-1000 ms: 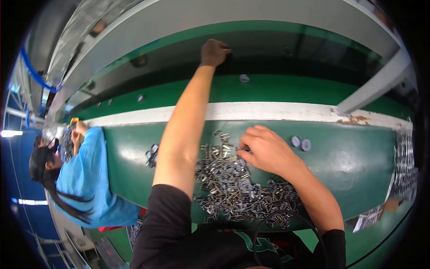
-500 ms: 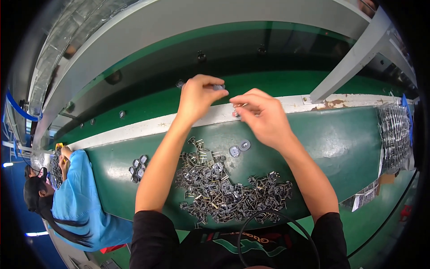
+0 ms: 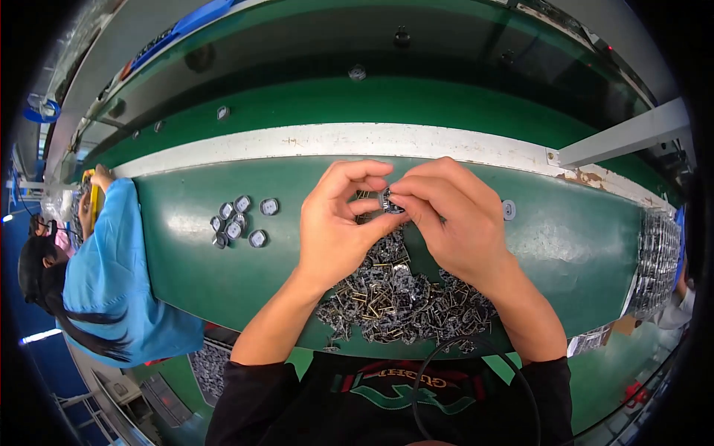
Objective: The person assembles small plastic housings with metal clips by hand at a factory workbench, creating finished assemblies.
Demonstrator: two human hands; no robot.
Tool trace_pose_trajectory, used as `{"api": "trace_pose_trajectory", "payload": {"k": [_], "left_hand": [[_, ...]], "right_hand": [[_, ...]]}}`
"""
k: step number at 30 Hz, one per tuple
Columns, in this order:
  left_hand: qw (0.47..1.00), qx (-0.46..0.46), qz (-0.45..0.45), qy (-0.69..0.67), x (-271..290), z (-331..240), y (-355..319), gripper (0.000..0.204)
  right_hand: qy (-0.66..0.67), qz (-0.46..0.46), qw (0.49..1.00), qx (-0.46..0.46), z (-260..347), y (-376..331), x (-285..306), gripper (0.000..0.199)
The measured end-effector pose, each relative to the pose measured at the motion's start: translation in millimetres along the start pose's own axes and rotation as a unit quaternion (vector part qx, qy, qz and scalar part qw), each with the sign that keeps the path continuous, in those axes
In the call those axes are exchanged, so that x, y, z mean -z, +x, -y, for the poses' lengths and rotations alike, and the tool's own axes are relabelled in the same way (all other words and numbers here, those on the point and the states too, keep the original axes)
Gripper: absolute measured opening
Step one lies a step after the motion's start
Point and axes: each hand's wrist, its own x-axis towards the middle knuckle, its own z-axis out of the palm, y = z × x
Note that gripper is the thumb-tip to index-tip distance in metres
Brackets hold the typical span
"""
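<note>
Green worktable (image 3: 573, 256) bears a heap of pinned parts (image 3: 398, 301). Over the heap's far end, left hand (image 3: 327, 223) and right hand (image 3: 467, 223) pinch a small dark part (image 3: 387, 201). Beyond the heap run a white rail (image 3: 297, 141) and green belt (image 3: 297, 102); far left of it, a blue-clad person (image 3: 111, 253).

**Dark shirt and looped cable worn by the worker**

A black short-sleeved shirt (image 3: 316, 424) is worn, its left sleeve (image 3: 256, 386) and right sleeve (image 3: 549, 386) ended above the forearms. The chest is marked with a curving green emblem (image 3: 401, 399), gold-toned lettering (image 3: 413, 377) and red-and-green bands (image 3: 346, 383). A thin black cable (image 3: 527, 387) is looped across the front. The left hand (image 3: 331, 227) and right hand (image 3: 468, 223) are bare.
</note>
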Motion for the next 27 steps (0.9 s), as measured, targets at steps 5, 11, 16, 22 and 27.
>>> {"api": "trace_pose_trajectory", "payload": {"k": [5,11,16,22,27], "left_hand": [[1.0,0.002,0.001,-0.012,-1,1,-3,0.052],[1.0,0.007,0.001,0.004,-4,1,-2,0.049],[1.0,0.002,0.003,0.013,-3,-1,-3,0.048],[1.0,-0.01,-0.004,-0.026,-5,-2,-3,0.049],[0.99,0.052,-0.003,-0.128,5,-14,5,0.04]], "right_hand": [[-0.021,-0.002,1.0,0.007,2,0,0,0.017],[-0.033,0.015,0.999,-0.001,1,1,6,0.017],[-0.026,0.037,0.999,0.0,0,-1,4,0.017],[-0.01,-0.015,1.0,-0.017,4,-6,-6,0.014],[-0.021,0.002,1.0,0.011,-3,-5,-5,0.018]]}}
